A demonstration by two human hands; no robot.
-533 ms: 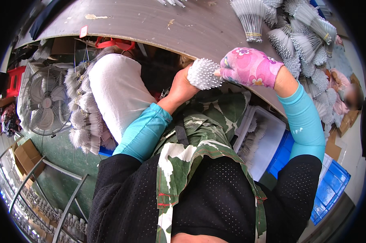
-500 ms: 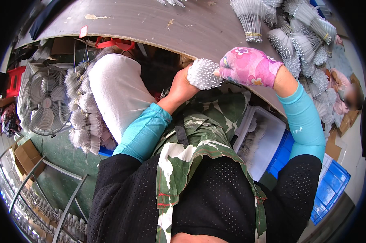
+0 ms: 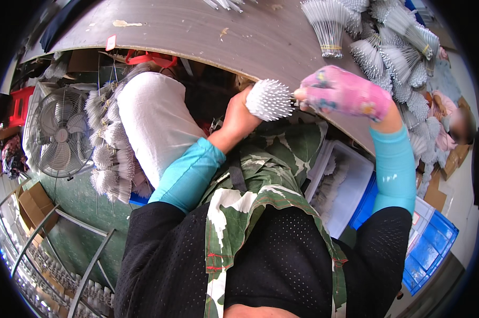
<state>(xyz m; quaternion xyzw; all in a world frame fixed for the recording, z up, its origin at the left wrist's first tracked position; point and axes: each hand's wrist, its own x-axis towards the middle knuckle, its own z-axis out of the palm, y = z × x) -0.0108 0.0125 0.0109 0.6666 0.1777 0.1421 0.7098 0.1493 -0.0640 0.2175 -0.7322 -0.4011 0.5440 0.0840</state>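
My bare left hand point(image 3: 236, 117) is wrapped round a bundle of thin rods with white tips point(image 3: 270, 100), tips facing right toward my other hand. My right hand point(image 3: 341, 95), in a pink flowered glove with bare fingertips, is partly blurred by motion. Its fingers are pinched together just right of the tips; whatever they hold is too small to make out. Both hands are above my lap, by the near edge of the brown table point(image 3: 197, 34).
More tied bundles of white-tipped rods point(image 3: 396, 53) are heaped at the table's right. A white bin point(image 3: 351, 185) stands below on the right, beside a blue crate point(image 3: 433, 249). On the left are a fan point(image 3: 61, 132) and hanging bundles point(image 3: 109, 143). Another person point(image 3: 451, 119) sits far right.
My right hand has moved a little to the right and down, drawing slightly away from the bundle. My left hand keeps its hold, the bundle shifting only slightly.
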